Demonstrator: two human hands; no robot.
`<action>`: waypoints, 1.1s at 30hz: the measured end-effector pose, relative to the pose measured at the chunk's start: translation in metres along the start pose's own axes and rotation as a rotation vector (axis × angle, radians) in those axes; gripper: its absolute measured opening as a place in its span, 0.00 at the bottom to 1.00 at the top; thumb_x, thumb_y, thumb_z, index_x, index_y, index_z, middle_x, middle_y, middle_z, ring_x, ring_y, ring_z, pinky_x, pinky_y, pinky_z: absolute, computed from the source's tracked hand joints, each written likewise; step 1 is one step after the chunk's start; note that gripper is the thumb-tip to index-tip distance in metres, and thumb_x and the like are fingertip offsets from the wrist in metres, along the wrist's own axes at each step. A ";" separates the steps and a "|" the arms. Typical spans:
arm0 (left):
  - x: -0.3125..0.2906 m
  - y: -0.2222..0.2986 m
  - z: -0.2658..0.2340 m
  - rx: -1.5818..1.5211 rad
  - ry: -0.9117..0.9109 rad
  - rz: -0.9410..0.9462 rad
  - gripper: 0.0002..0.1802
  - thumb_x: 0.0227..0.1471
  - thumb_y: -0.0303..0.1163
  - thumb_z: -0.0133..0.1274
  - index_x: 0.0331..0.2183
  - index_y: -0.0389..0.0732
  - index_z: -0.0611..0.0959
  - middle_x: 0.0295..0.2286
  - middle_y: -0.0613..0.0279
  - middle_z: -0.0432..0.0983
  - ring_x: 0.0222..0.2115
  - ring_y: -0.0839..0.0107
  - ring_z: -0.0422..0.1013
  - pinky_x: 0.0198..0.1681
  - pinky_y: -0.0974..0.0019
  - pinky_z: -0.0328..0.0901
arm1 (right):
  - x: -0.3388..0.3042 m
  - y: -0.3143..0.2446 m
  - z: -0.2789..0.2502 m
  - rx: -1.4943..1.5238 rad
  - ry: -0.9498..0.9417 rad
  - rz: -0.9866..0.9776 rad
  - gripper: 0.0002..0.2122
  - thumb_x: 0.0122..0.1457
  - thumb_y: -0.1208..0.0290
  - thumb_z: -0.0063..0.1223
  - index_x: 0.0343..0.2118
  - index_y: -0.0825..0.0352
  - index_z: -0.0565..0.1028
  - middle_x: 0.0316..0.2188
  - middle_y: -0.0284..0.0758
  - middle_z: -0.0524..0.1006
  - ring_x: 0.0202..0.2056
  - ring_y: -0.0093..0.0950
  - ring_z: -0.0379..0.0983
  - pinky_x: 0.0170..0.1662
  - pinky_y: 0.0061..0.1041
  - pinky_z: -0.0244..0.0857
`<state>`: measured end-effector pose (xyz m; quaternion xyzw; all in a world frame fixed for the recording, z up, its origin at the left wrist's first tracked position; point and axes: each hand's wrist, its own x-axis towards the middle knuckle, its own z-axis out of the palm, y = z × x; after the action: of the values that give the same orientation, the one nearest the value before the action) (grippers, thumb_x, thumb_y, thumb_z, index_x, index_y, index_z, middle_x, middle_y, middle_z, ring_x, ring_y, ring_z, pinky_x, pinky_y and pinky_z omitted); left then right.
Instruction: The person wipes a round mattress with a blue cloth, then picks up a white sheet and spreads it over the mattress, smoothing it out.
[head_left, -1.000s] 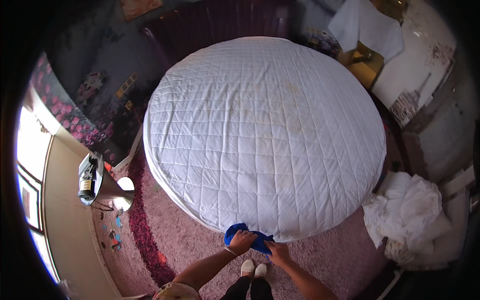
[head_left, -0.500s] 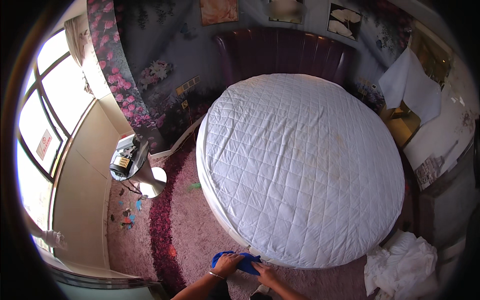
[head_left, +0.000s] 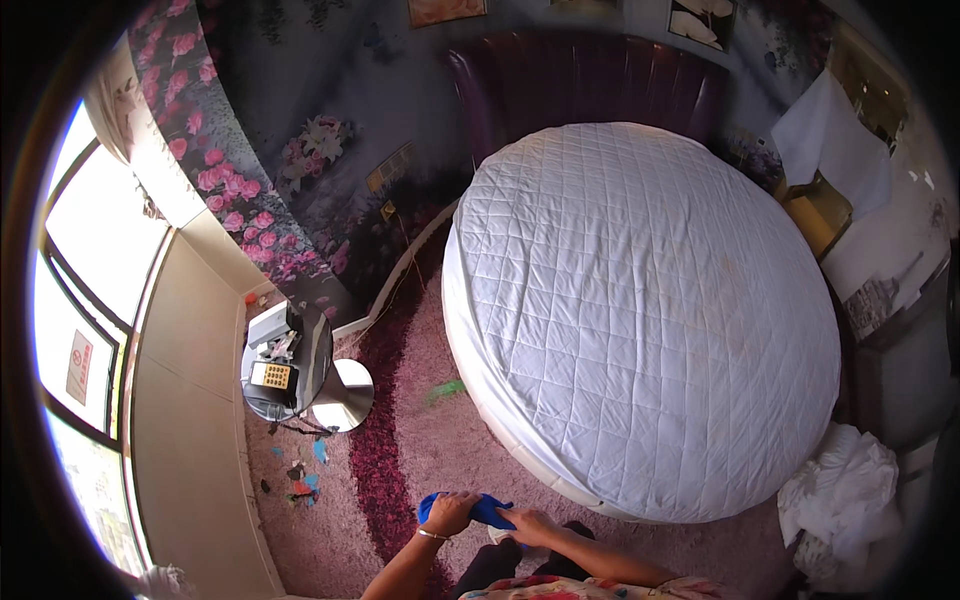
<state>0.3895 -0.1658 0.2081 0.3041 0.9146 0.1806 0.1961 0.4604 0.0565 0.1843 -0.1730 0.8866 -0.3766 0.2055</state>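
Cloth (head_left: 491,512) apart from bed edge (head_left: 535,462)

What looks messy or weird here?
Blue, orange and dark scraps are scattered on the pink shaggy carpet near the round glossy pedestal table, like dropped litter. A green mark, stain or scrap I can't tell, interrupts the carpet nearer the round white quilted bed. Crumpled white fabric is heaped at its right, not folded.

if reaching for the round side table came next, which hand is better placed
Probably the left hand: it is nearer the round side table, on the person's left. The right hand is farther from it, closer to the bed. Both hands hold the blue cloth, so neither is free.
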 end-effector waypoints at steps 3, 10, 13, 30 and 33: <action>0.031 -0.044 -0.037 0.069 0.009 0.083 0.19 0.47 0.29 0.48 0.44 0.47 0.78 0.35 0.60 0.78 0.38 0.59 0.74 0.41 0.57 0.66 | 0.056 0.000 0.001 -0.012 0.057 -0.010 0.26 0.51 0.66 0.53 0.56 0.63 0.66 0.37 0.47 0.76 0.36 0.45 0.75 0.40 0.43 0.68; 0.184 -0.109 -0.100 0.202 -0.013 0.272 0.18 0.47 0.31 0.49 0.44 0.47 0.78 0.34 0.59 0.77 0.38 0.61 0.75 0.41 0.56 0.66 | 0.167 0.018 -0.084 -0.012 0.250 0.184 0.23 0.52 0.65 0.54 0.53 0.64 0.68 0.37 0.47 0.77 0.36 0.45 0.75 0.40 0.42 0.69; 0.246 -0.144 -0.125 0.240 -0.047 0.286 0.17 0.49 0.31 0.47 0.43 0.49 0.79 0.34 0.59 0.77 0.38 0.59 0.75 0.41 0.56 0.66 | 0.228 0.044 -0.103 -0.050 0.301 0.208 0.25 0.51 0.66 0.54 0.54 0.61 0.67 0.38 0.44 0.77 0.36 0.42 0.76 0.40 0.41 0.68; 0.578 -0.279 -0.156 0.402 0.255 0.655 0.25 0.51 0.31 0.44 0.53 0.50 0.71 0.53 0.53 0.65 0.56 0.57 0.60 0.58 0.48 0.53 | 0.483 0.183 -0.218 -0.595 0.900 0.430 0.20 0.51 0.76 0.47 0.50 0.64 0.70 0.51 0.45 0.68 0.52 0.42 0.65 0.49 0.40 0.59; 0.587 -0.340 -0.110 0.410 0.008 0.707 0.29 0.50 0.31 0.45 0.56 0.53 0.68 0.57 0.50 0.58 0.60 0.54 0.54 0.59 0.44 0.52 | 0.521 0.203 -0.146 -0.577 0.816 0.519 0.22 0.51 0.71 0.48 0.52 0.65 0.68 0.55 0.47 0.65 0.56 0.43 0.61 0.54 0.46 0.54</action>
<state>-0.2607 -0.0762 0.0036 0.6320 0.7714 0.0523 0.0535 -0.0881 0.0361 0.0047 0.1611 0.9748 -0.0926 -0.1237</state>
